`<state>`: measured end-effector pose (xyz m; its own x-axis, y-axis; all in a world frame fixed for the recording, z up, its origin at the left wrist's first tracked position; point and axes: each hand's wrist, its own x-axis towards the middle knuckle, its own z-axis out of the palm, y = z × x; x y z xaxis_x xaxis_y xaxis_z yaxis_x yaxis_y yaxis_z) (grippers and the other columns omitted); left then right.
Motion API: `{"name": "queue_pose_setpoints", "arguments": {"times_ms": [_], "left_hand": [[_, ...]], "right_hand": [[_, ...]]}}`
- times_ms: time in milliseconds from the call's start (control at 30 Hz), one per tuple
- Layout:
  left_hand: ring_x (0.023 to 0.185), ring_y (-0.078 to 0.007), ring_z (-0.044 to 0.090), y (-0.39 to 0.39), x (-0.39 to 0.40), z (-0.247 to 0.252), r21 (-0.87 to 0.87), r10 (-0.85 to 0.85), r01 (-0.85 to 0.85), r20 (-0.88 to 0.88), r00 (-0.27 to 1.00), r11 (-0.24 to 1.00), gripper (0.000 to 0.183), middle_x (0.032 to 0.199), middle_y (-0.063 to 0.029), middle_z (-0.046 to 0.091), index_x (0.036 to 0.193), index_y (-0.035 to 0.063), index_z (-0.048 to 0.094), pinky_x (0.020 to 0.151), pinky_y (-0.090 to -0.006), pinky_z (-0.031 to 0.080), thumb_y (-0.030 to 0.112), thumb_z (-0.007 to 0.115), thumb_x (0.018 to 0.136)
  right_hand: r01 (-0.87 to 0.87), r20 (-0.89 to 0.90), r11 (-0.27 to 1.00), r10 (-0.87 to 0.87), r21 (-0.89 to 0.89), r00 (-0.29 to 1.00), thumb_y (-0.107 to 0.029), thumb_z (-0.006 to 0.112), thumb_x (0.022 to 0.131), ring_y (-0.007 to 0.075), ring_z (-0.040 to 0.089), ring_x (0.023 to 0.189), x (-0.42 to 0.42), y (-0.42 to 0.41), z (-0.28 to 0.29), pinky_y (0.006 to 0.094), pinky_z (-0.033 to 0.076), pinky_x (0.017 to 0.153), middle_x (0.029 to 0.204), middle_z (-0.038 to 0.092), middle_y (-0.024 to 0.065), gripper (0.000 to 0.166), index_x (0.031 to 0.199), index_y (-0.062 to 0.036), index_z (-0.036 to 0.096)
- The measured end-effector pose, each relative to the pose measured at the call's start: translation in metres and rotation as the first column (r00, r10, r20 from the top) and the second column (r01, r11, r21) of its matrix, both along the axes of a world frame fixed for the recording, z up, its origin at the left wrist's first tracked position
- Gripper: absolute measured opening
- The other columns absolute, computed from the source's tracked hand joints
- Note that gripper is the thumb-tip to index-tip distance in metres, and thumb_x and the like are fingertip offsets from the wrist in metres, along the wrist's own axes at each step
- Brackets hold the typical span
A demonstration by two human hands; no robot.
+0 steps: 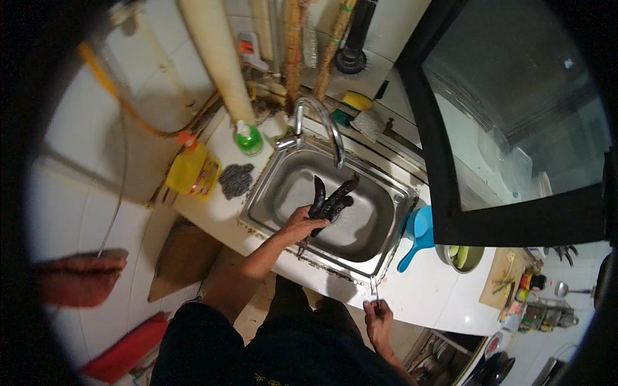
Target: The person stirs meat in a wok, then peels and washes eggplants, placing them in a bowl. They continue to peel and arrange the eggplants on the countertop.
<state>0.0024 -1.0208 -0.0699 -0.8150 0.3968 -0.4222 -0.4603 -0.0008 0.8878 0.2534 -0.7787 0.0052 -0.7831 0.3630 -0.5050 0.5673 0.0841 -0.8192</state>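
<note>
My left hand (300, 226) grips a bunch of dark, glossy, elongated vegetables (333, 205) over the stainless steel sink (289, 178). They look like long eggplants, though their kind is hard to settle. Fingers and palm hide their lower ends. At the counter's front edge, right of the sink's near corner, my right hand (379, 318) holds a slim metal kitchen tool (374, 288), perhaps a peeler. Above the basin curves a chrome faucet (333, 130); no running water can be made out.
A blue dipper (420, 231) and a metal bowl (475, 263) with pale green pieces stand right of the sink. Farther right lies a cutting board (499, 275). A yellow detergent jug (193, 169), dark scouring pad (235, 181) and green bottle (249, 141) stand left. An open window frame (444, 159) overhangs the right.
</note>
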Motion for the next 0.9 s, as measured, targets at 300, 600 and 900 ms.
{"name": "queue_pose_setpoints", "arguments": {"times_ms": [300,600,900], "left_hand": [[0.077,-0.0096,0.059,0.007,0.218,0.086,-0.045,0.216,-0.215,0.017,0.976,0.976,0.026,0.088,0.0002,0.065,0.104,0.005,0.065,0.067,-0.0263,0.047,0.02,0.077,0.086],[0.077,-0.0172,0.066,-0.058,0.454,0.015,-0.236,0.798,-0.763,0.192,0.571,0.602,0.031,0.091,-0.0087,0.07,0.104,-0.0004,0.063,0.069,-0.034,0.052,0.021,0.075,0.086],[0.071,-0.0252,0.068,-0.243,0.694,-0.047,-0.579,0.988,-0.801,0.065,0.138,0.15,0.047,0.085,-0.0177,0.069,0.112,-0.0031,0.061,0.064,-0.0408,0.055,0.029,0.073,0.08]], "right_hand": [[-0.237,-0.096,0.798,0.222,-0.555,0.97,-0.03,0.067,0.095,0.0115,0.043,0.05,-0.07,-0.03,0.028,0.0277,0.031,0.047,0.062,0.049,0.0,0.029,0.08,-0.0099,0.054],[-0.611,-0.071,0.717,0.627,-0.336,0.775,-0.029,0.073,0.091,0.0069,0.035,0.048,0.055,-0.078,-0.051,0.0258,0.026,0.044,0.059,0.043,-0.0065,0.026,0.079,-0.0126,0.058],[-0.795,0.22,0.459,0.794,0.396,0.568,-0.038,0.064,0.096,0.0167,0.039,0.048,0.124,-0.02,-0.162,0.0358,0.036,0.049,0.054,0.044,0.0031,0.044,0.067,-0.0068,0.056]]}}
